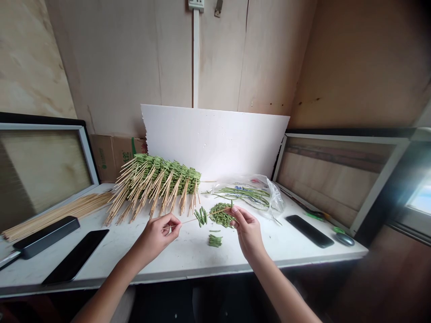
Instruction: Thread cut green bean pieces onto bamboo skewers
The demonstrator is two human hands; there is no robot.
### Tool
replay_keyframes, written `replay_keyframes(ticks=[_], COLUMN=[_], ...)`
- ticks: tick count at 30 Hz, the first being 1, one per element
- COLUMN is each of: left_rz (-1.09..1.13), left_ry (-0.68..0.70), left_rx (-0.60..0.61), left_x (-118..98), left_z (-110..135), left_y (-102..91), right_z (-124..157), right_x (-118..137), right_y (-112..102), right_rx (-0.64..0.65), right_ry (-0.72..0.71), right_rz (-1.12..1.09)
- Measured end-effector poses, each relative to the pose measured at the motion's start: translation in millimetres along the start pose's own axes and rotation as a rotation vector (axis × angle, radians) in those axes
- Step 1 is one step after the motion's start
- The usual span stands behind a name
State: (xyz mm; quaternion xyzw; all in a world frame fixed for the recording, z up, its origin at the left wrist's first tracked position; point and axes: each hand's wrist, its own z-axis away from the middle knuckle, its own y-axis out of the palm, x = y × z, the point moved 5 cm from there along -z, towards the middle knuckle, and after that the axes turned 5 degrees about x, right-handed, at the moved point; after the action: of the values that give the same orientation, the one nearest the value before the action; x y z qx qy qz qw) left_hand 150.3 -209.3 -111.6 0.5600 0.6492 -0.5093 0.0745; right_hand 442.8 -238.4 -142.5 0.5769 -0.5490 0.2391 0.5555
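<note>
My left hand (pixel 160 235) pinches a thin bamboo skewer (pixel 187 221) that slants up to the right. Several cut green bean pieces (pixel 201 217) are threaded crosswise on its middle. At the skewer's far end, my right hand (pixel 247 229) is closed with thumb and fingers on a single bean piece (pixel 232 203); whether the tip has pierced it I cannot tell. Behind and below the skewer lies a heap of cut bean pieces (pixel 220 216), partly hidden by my right hand. A small row of bean pieces (pixel 214 241) lies nearer the table edge.
Filled bean skewers (pixel 164 175) are stacked at back left, sticks toward me. Bare skewers (pixel 63 211), a black box (pixel 47 235) and a phone (pixel 77 255) lie left. A plastic bag (pixel 275 197) with long beans, another dark phone (pixel 310 231) and a mouse (pixel 345 239) are right.
</note>
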Motion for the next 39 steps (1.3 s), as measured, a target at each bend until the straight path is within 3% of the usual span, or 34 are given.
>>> replay_keyframes(ticks=[14, 35, 39], left_rz=[-0.100, -0.216, -0.181], left_ry=[0.035, 0.101, 0.095], left_rx=[0.011, -0.007, 0.017], left_x=[1.9, 5.0, 3.0], left_z=[0.3, 1.5, 1.7], left_y=[3.5, 16.6, 21.6], right_z=[-3.2, 4.8, 14.7], right_x=[-5.1, -9.4, -14.5], right_y=[-5.0, 3.0, 13.2], right_rx=[0.031, -0.003, 0.026], right_ry=[0.001, -0.007, 0.008], right_rz=[0.058, 0.034, 0.060])
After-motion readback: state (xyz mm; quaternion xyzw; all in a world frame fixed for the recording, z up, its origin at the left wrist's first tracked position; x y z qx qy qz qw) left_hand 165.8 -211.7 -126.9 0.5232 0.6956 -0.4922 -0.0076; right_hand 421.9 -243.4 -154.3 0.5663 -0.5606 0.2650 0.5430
